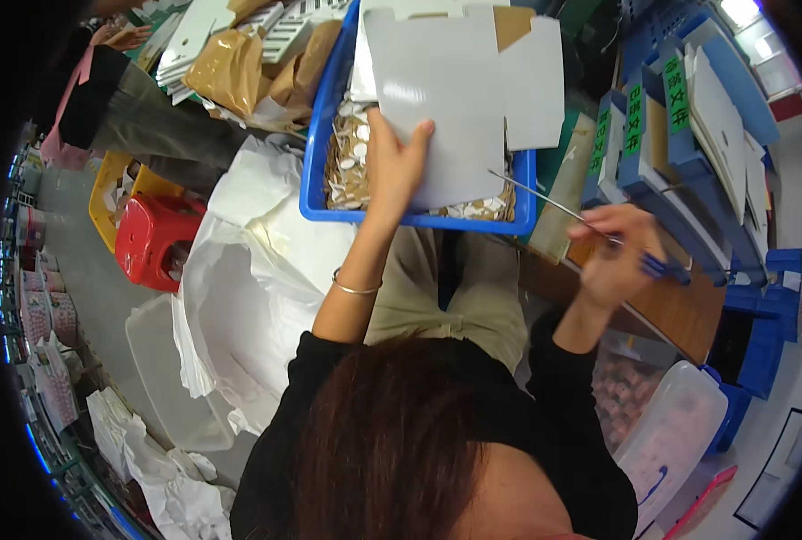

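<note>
My left hand [394, 166] grips a flat white cardboard sheet [450, 99] at its left side, with the thumb lying over its face. The other fingers are partly hidden. The sheet rests above a blue plastic tray [309, 193], which holds many small white and brown card scraps [351, 153]. In my right hand [621, 256] is a thin metal rod-like tool [545, 198] with a blue handle. Its thin tip points left, close to the sheet's lower right edge. A second white cardboard piece [536, 90] with a brown patch lies beside and partly behind the sheet.
Blue file holders [653, 135] with papers stand at the right. Brown paper [230, 72] and white cards lie at the back left. A red stool [149, 243], a yellow crate [106, 193] and a large white bag [248, 261] are at the left. Another person [149, 108] is at the far left.
</note>
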`<action>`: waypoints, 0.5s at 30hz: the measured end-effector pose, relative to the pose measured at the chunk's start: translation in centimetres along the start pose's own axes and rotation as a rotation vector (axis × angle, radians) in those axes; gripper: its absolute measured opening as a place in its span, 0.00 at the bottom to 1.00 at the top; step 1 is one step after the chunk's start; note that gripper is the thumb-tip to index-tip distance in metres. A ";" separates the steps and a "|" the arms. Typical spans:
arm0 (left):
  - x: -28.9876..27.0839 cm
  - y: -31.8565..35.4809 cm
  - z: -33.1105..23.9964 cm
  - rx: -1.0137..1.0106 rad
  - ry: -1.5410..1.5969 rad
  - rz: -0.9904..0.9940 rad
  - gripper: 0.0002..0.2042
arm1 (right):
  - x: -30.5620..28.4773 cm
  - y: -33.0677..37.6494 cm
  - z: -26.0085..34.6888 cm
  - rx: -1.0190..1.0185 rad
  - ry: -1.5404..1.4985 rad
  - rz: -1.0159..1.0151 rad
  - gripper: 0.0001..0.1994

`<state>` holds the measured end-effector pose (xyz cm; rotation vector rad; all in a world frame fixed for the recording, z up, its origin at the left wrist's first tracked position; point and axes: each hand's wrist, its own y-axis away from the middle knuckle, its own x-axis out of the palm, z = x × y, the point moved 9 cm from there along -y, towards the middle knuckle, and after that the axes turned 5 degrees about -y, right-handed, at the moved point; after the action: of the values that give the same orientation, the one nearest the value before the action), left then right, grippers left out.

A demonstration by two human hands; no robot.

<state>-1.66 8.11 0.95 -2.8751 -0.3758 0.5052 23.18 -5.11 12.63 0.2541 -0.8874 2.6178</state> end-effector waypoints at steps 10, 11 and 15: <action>-0.1 0.1 0.0 -0.026 -0.023 -0.017 0.19 | 4.0 4.1 -3.7 -0.086 0.475 0.050 0.13; -0.2 0.1 0.0 -0.023 -0.029 -0.021 0.19 | 4.5 4.4 -3.5 -0.126 0.495 0.066 0.13; -0.4 0.1 -0.1 -0.020 -0.050 -0.029 0.19 | 5.9 5.3 -3.0 -0.239 0.557 0.113 0.13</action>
<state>-1.94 7.87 1.08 -2.8761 -0.4317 0.5728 15.57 -5.48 8.98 -0.5738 -1.0064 2.4399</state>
